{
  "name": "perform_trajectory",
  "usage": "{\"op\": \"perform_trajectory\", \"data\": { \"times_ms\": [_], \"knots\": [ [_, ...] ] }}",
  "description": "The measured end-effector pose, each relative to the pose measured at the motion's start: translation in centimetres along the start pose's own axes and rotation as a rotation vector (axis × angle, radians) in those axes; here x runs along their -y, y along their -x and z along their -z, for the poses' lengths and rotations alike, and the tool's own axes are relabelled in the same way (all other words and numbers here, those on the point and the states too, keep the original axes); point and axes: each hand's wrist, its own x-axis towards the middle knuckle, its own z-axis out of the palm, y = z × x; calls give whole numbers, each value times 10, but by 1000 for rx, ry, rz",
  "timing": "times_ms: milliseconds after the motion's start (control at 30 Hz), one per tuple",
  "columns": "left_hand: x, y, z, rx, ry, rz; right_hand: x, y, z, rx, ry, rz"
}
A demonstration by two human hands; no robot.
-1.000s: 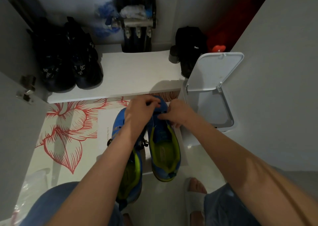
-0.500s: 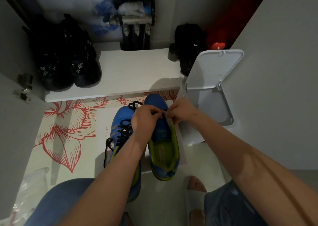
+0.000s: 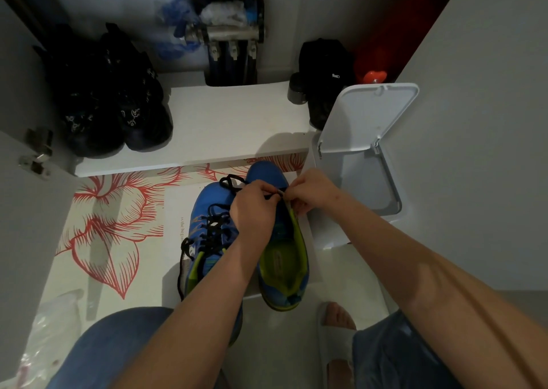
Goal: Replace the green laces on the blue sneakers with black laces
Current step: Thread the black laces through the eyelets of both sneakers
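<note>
Pinched the black lace between curled fingers of the left hand and right hand, both closed on it over the forepart of the unlaced blue sneaker. Set just beside the black-laced blue sneaker, near the open white bin.

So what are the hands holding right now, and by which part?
A black lace, pinched near its tip end between the left hand and the right hand, over the front of the right-hand blue sneaker.

Blue sneakers on flowered mat
</note>
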Motion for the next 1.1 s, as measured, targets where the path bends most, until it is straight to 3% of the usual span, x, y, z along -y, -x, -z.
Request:
{"op": "perform_trajectory", "data": {
  "times_ms": [100,233,367,433,500,567,600,667,767,867,967,1100],
  "knots": [
    [-2,1,-1,3,-79,-30,-5,-2,-1,3,-142,-68],
    [-5,3,-1,40,-184,-120,-7,-2,-9,-68,-122,-28],
    [-2,3,12,-173,-452,-268,0,-1,-5,-277,-82,163],
    [2,3,23,-207,-408,-191,12,5,2,-396,-238,247],
    [6,4,30,-152,-394,-58,27,14,15,-411,-547,326],
    [8,6,35,-87,-402,34,38,23,29,-429,-654,452],
    [9,6,37,-59,-390,56,40,25,34,-460,-553,497],
    [11,5,39,31,-341,101,38,26,37,-451,-57,484],
    [13,2,41,142,-274,172,18,21,25,-145,692,290],
    [10,4,42,161,-327,107,4,17,11,16,951,185],
    [9,5,41,189,-256,72,7,17,13,1,716,265],
    [12,4,37,249,-194,132,44,38,30,-145,-122,553]
  ]
}}
